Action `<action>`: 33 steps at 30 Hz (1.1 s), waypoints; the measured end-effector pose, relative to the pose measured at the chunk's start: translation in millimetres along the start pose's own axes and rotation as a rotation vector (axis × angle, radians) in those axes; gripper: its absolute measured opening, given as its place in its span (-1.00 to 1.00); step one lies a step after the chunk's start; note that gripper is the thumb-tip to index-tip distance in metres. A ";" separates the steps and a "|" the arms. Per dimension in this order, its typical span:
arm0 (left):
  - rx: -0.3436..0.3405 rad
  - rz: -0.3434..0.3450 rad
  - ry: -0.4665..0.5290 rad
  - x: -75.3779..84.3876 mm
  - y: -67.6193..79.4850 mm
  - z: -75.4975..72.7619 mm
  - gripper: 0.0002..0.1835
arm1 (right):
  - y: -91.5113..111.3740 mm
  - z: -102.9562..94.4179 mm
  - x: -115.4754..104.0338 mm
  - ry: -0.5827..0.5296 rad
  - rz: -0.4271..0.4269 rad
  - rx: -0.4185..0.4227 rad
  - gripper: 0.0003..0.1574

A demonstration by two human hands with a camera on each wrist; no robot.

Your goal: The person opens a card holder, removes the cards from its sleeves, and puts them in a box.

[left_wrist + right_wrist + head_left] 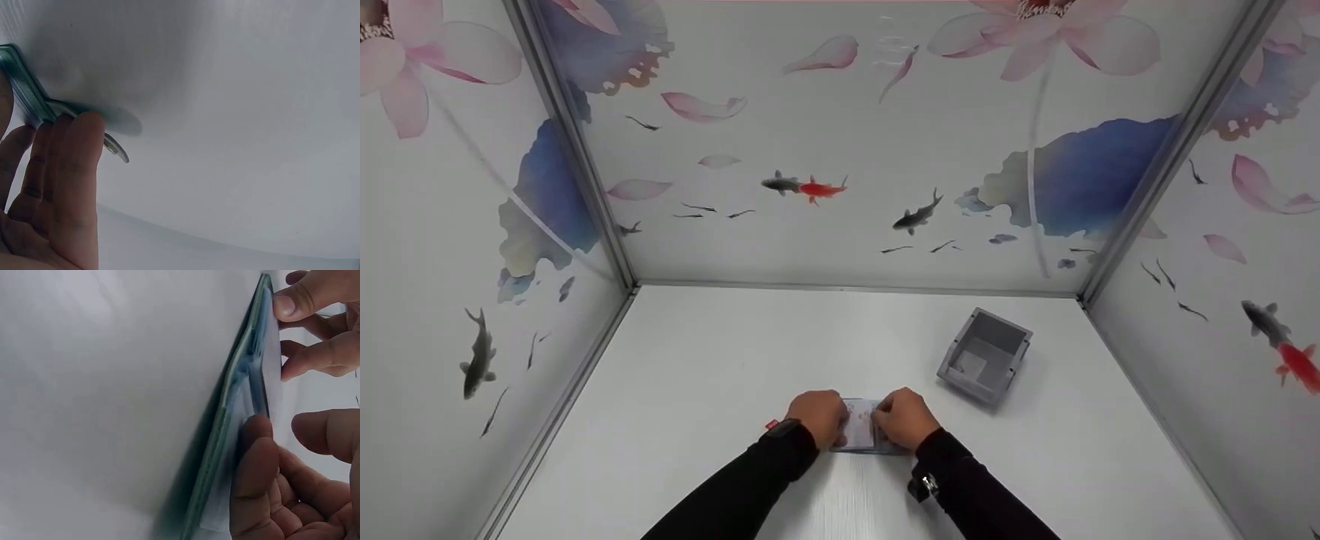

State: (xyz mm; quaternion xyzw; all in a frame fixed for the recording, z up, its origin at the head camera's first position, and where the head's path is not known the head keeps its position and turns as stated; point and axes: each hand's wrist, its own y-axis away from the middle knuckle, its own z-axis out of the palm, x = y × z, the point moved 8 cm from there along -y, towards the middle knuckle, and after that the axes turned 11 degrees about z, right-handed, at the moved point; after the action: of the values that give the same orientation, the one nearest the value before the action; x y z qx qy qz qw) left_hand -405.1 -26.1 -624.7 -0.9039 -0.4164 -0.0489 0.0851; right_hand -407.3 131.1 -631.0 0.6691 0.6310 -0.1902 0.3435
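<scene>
An open green card holder (211,461) with clear plastic sleeves (242,410) lies between the two hands. A pale printed sheet or card (859,424) shows in its middle in the head view. My left hand (819,418) grips the holder's left side; in the left wrist view its fingers (73,169) lie along the green cover (28,90). A curved strap end with a snap (115,149) sticks out past them. On the right side, my right hand (907,420) has curled fingers at the sleeve edge. What lies under its fingertips is partly hidden.
A grey plastic bin (986,397) stands to the right, beyond the right hand, with a small pale patch (971,365) on its floor. White panels (840,247) printed with fish and flowers surround the white tabletop (720,360) at the back and both sides.
</scene>
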 end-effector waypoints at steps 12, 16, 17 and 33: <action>-0.002 -0.002 -0.002 4.8 7.0 -11.4 -0.56 | 7.8 5.1 1.7 -0.242 0.110 -0.145 -0.73; -0.002 0.012 -0.009 5.5 7.0 -9.9 -0.59 | 8.4 6.1 2.0 -0.282 0.133 -0.150 -0.74; -0.003 0.016 -0.015 5.6 6.9 -9.1 -0.60 | 8.2 6.5 2.0 -0.281 0.135 -0.151 -0.76; 0.021 0.045 -0.062 9.3 5.0 -5.5 -0.71 | 3.5 11.3 5.7 -0.253 0.110 -0.180 -0.79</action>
State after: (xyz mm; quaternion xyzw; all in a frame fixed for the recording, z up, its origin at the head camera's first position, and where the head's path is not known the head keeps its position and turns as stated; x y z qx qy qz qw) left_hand -395.3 -23.5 -618.4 -0.9132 -0.3989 -0.0146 0.0825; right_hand -401.1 127.3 -641.9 0.6400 0.5595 -0.1965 0.4885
